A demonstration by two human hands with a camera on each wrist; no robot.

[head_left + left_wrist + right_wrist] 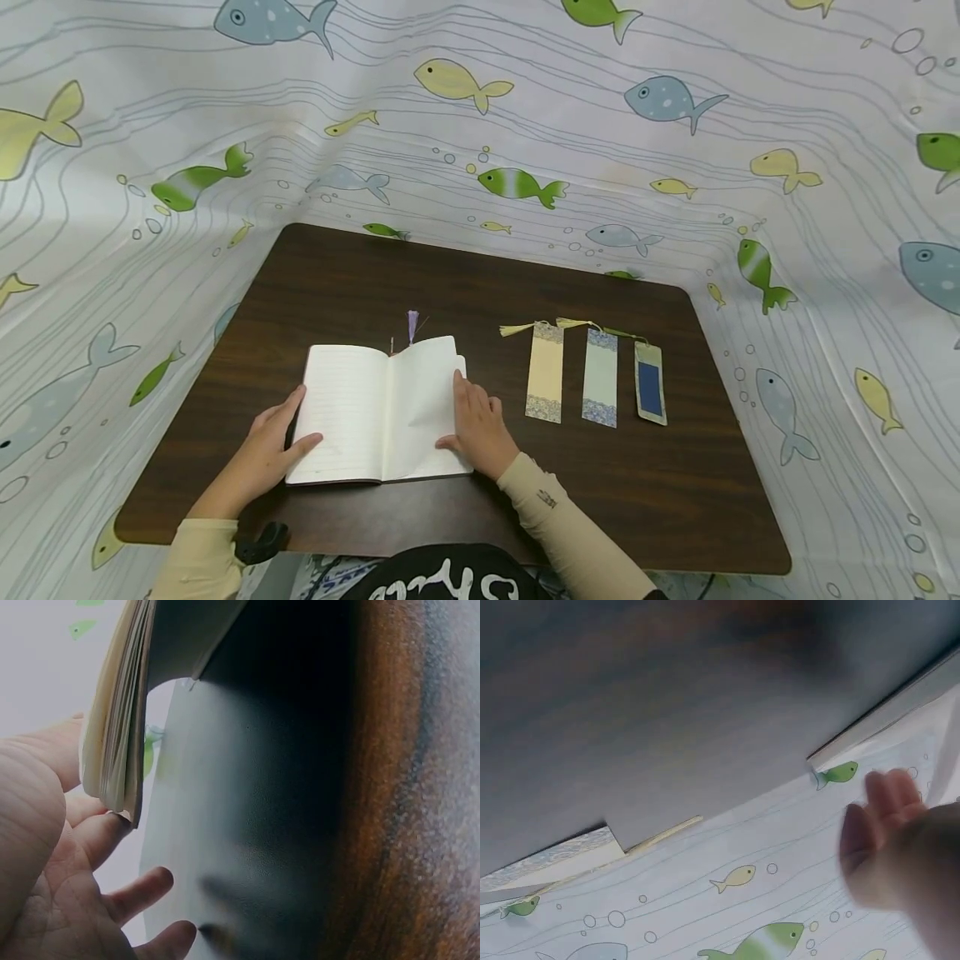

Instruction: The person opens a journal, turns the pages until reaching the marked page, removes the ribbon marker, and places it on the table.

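An open notebook (348, 408) lies near the table's front, its left page lined and its right page mostly blank and slightly raised at the outer edge. My left hand (262, 450) grips the notebook's left edge, thumb over the page. In the left wrist view, the page stack (116, 712) sits between that thumb and the fingers below. My right hand (483, 425) touches the right page's outer edge with fingers extended and thumb over the page; it is blurred in the right wrist view. A purple tassel (412, 325) sticks out above the notebook's top edge.
Right of the notebook lie three tasselled bookmarks: a cream one (545, 371), a pale green one (600, 375) and one with a dark blue panel (650, 387). The dark wooden table (450, 283) is enclosed by a fish-patterned curtain (525, 133).
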